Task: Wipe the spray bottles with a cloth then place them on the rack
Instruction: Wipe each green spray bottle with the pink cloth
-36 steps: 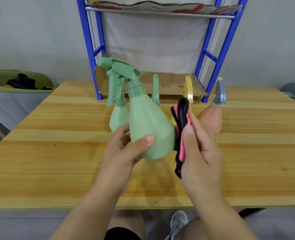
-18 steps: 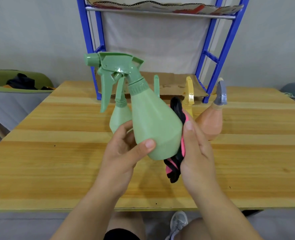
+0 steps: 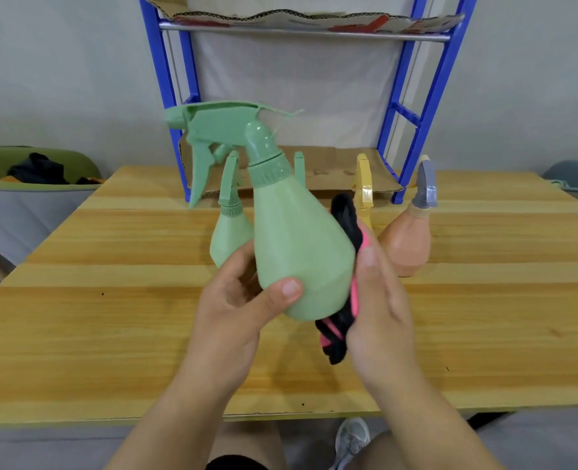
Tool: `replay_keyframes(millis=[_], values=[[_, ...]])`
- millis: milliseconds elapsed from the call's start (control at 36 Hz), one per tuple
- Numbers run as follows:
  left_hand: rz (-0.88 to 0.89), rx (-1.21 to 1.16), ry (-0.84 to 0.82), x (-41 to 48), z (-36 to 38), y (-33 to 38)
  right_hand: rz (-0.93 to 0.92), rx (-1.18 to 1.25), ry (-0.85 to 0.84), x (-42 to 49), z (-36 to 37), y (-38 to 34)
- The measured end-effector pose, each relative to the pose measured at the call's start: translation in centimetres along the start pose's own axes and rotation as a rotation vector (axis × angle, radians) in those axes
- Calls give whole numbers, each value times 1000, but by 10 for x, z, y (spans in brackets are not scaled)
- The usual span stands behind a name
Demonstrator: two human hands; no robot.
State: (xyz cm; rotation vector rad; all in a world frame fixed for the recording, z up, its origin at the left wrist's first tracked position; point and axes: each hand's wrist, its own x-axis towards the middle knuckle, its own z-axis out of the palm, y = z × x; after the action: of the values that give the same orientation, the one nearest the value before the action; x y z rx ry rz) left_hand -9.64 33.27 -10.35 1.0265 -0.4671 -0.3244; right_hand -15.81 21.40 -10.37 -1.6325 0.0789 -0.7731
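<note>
My left hand (image 3: 233,310) grips the base of a pale green spray bottle (image 3: 297,245), held above the table with its nozzle pointing left. My right hand (image 3: 379,313) presses a black and pink cloth (image 3: 345,266) flat against the bottle's right side. Behind it on the table stand a second green bottle (image 3: 228,235), a yellow bottle (image 3: 364,191) mostly hidden by the cloth, and an orange bottle with a grey trigger head (image 3: 411,239). Another green trigger tip (image 3: 299,164) pokes up behind the held bottle.
A blue metal rack (image 3: 420,106) stands at the far edge of the wooden table (image 3: 111,317), with cardboard (image 3: 328,167) lining its low shelf and its upper shelf. A green and grey bin (image 3: 26,195) with dark items sits at the left. My shoe shows below the table.
The held green bottle has risen and turned so its nozzle points left. My right hand and the cloth have closed in against the bottle's right side and slid lower.
</note>
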Motion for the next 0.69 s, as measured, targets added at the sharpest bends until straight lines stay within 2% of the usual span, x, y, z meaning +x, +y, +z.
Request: replay_keyframes(millis=[56, 167, 306, 417, 528, 611, 694], values=[[-13, -45, -27, -1, -1, 3, 134, 141, -8, 2, -5, -5], [-22, -23, -71, 0, 0, 5, 103, 160, 17, -2, -4, -4], [-34, 0, -45, 1, -1, 3, 2, -35, 71, -4, -2, 9], [18, -10, 53, -2, -1, -4, -180, -274, 101, -5, 1, 12], [54, 53, 6, -4, 4, -5, -248, -321, 71, -6, 2, 13], [42, 70, -13, -2, 2, -1, -172, -231, 20, -5, -2, 11], [10, 69, -48, -1, -1, 2, 100, 115, -52, -1, -8, 1]])
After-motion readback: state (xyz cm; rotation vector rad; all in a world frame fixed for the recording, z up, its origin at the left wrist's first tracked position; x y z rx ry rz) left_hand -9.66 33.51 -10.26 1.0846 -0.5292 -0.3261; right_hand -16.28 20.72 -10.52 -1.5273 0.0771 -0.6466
